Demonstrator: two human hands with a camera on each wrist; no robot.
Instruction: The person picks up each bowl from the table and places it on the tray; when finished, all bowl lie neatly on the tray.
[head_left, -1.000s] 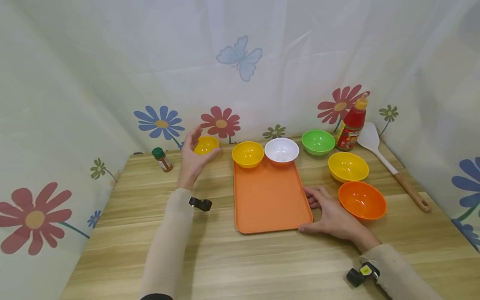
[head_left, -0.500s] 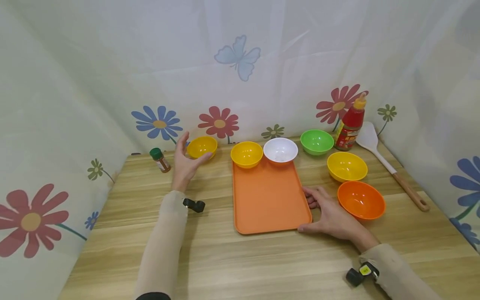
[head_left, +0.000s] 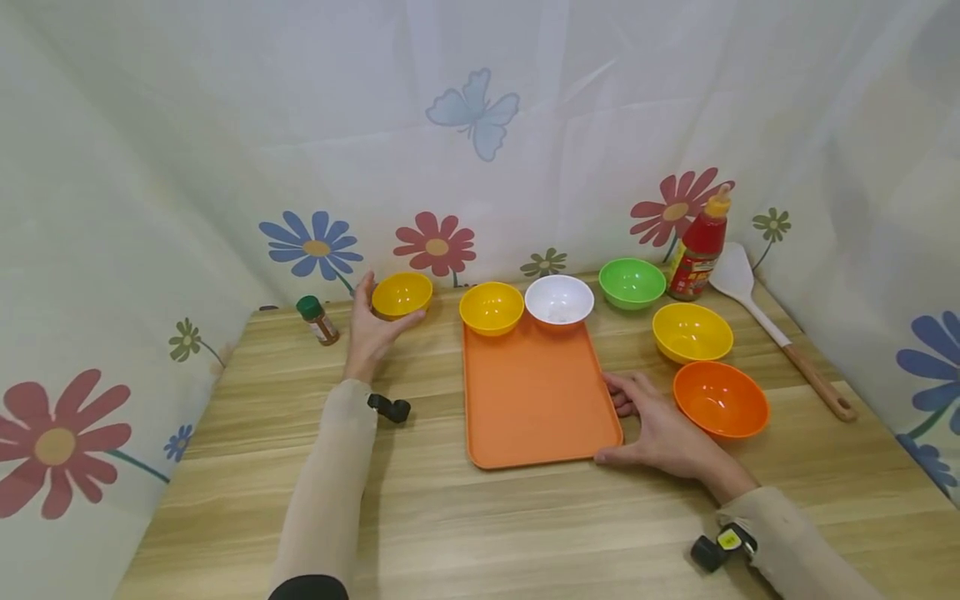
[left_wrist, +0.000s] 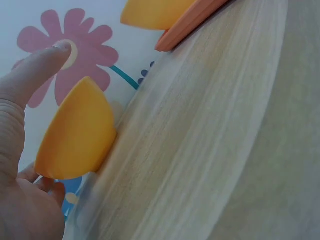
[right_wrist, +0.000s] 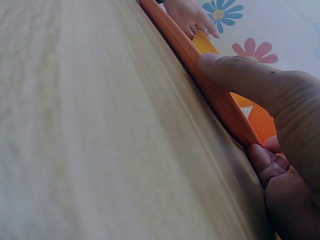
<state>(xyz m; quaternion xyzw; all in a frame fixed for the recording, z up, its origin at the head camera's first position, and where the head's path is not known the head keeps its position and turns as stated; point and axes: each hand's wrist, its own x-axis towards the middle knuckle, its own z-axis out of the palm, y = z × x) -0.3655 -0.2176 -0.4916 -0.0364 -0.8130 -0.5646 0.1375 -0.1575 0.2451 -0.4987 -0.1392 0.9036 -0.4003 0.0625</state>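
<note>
At the back left, my left hand (head_left: 372,331) is spread around the left side of a small yellow bowl (head_left: 402,295). In the left wrist view its fingertips (left_wrist: 44,184) meet the bowl's side, while the thumb (left_wrist: 37,72) stands apart from the wall. My right hand (head_left: 660,429) grips the near right corner of an orange tray (head_left: 542,400), its thumb (right_wrist: 235,72) against the rim and the other fingers bent at the right edge. Another yellow bowl (head_left: 491,309) and a white bowl (head_left: 559,301) sit at the tray's far end.
A green-capped spice jar (head_left: 318,320) stands left of the left hand. At right are a green bowl (head_left: 632,283), a yellow bowl (head_left: 692,332), an orange bowl (head_left: 721,399), a red sauce bottle (head_left: 698,254) and a spatula (head_left: 780,337). A flowered curtain hangs behind the table.
My left hand has moved slightly left and back down, from in front of the small yellow bowl to its left side. The right hand and the tray have stayed in place.
</note>
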